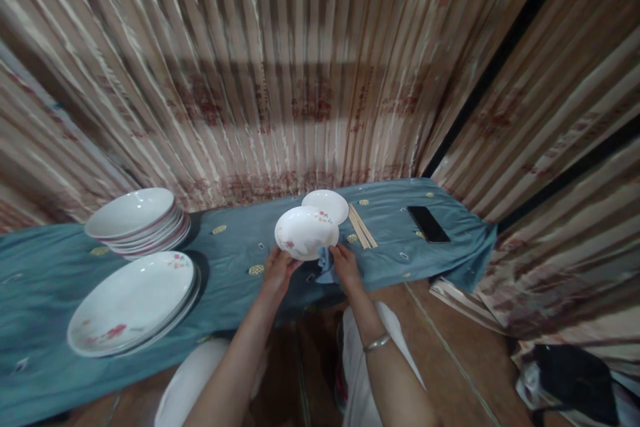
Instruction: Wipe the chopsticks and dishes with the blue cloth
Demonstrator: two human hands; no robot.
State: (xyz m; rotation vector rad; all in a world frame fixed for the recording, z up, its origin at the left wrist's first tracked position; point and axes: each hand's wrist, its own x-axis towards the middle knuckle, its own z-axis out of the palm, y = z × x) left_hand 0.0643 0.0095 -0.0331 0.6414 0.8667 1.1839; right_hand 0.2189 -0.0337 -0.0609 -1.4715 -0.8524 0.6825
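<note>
Between my two hands, a white plate (303, 230) with red flowers on its rim is held tilted above the blue cloth. My left hand (280, 270) grips its lower left edge, fingers closed. My right hand (345, 262) is closed on a light blue cloth (326, 267), which lies against the plate's lower right edge. Just behind the held plate, a second white plate (333, 203) rests on the table and is partly covered by it. Several wooden chopsticks (363, 225) lie close by on the right.
A blue patterned tablecloth (230, 260) covers the long table. To the left stand a stack of white bowls (135, 213) and a stack of large oval plates (135, 300). A black phone (429, 224) lies at the right. A pleated curtain (300, 80) hangs behind.
</note>
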